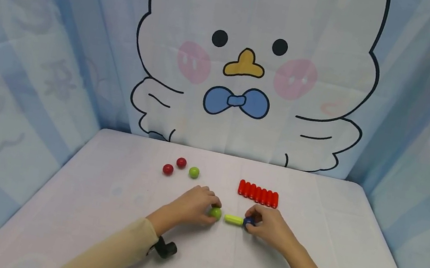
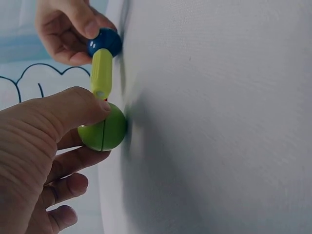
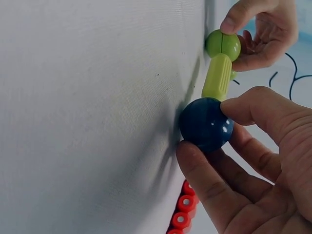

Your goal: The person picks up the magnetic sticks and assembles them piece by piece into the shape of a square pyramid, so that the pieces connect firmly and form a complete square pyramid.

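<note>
Between thumb and fingers, my left hand (image 1: pixel 197 206) pinches a light green ball (image 2: pixel 111 130) with a seam round it. A dark blue ball (image 3: pixel 206 125) is pinched by my right hand (image 1: pixel 269 227). From the blue ball a short yellow-green ribbed rod (image 1: pixel 233 220) points left toward the green ball, its near end joined to the blue one. In the head view a narrow gap shows between the rod's free end and the green ball. Both balls are held low, close over the table.
A row of several red rods (image 1: pixel 258 194) lies side by side beyond my right hand. Farther back on the left are two red balls (image 1: pixel 181 163) and another green ball (image 1: pixel 194 172). The white-covered table (image 1: pixel 101 210) meets a printed curtain (image 1: pixel 236 132) at its back edge.
</note>
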`<state>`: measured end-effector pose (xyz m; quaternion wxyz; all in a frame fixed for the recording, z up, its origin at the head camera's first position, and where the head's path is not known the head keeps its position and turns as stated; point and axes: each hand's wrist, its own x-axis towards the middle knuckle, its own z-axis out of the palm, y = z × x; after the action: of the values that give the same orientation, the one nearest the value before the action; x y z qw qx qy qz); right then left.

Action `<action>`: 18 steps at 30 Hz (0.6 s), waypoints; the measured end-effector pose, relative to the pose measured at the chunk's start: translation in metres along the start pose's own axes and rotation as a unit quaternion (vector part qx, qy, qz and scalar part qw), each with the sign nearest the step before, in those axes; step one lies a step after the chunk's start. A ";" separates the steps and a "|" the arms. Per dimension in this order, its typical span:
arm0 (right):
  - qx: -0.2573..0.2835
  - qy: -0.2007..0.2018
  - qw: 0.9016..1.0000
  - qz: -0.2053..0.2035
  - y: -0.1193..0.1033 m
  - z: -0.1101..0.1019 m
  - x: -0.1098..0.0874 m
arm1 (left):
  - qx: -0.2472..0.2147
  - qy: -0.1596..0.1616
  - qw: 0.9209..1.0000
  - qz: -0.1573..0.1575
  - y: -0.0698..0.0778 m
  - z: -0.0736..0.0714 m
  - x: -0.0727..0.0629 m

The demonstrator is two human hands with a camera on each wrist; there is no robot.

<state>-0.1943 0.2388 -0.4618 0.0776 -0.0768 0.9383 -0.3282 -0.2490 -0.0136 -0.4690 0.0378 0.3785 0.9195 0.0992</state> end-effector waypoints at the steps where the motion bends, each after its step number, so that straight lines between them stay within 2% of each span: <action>1: 0.002 0.001 1.000 0.002 0.000 0.000 0.000 | -0.002 -0.002 1.000 -0.001 0.001 0.000 0.001; 7: 0.011 0.004 1.000 0.000 0.001 0.001 -0.002 | -0.011 -0.007 1.000 0.004 0.006 0.003 0.003; 13: 0.000 0.005 1.000 -0.014 0.000 0.003 0.000 | -0.015 -0.002 1.000 0.002 0.005 0.003 0.002; 18: -0.043 0.019 0.997 -0.057 -0.005 0.012 0.006 | -0.021 -0.001 1.000 0.006 0.004 0.003 0.002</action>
<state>-0.1969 0.2264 -0.4686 0.0374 -0.1275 0.9470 -0.2925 -0.2471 -0.0086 -0.4706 0.0461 0.3830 0.9150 0.1181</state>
